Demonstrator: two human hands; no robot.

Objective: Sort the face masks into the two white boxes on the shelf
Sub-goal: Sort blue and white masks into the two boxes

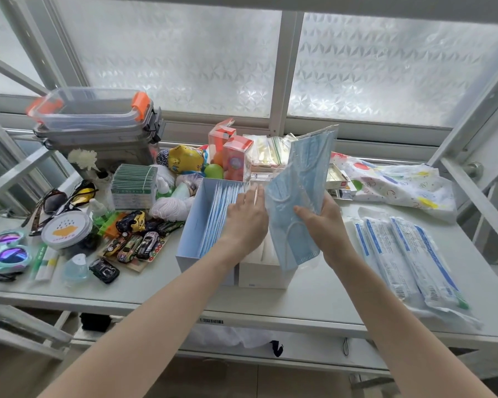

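Observation:
Two white boxes stand side by side on the shelf. The left box (190, 222) holds several blue wrapped masks (217, 219) standing on edge. The right box (263, 274) holds white masks, mostly hidden. My right hand (325, 225) grips a stack of blue face masks in clear wrappers (299, 196), held upright above the right box. My left hand (246, 216) rests with straight fingers on the blue masks in the left box, beside the held stack.
White mask packs with blue stripes (408, 259) lie at the right. Toy cars (135, 239), sunglasses (7, 251), a round tin (66, 229) and stacked clear bins (98, 122) crowd the left. Small boxes (236, 159) and bags stand behind. The shelf edge (270, 314) runs in front.

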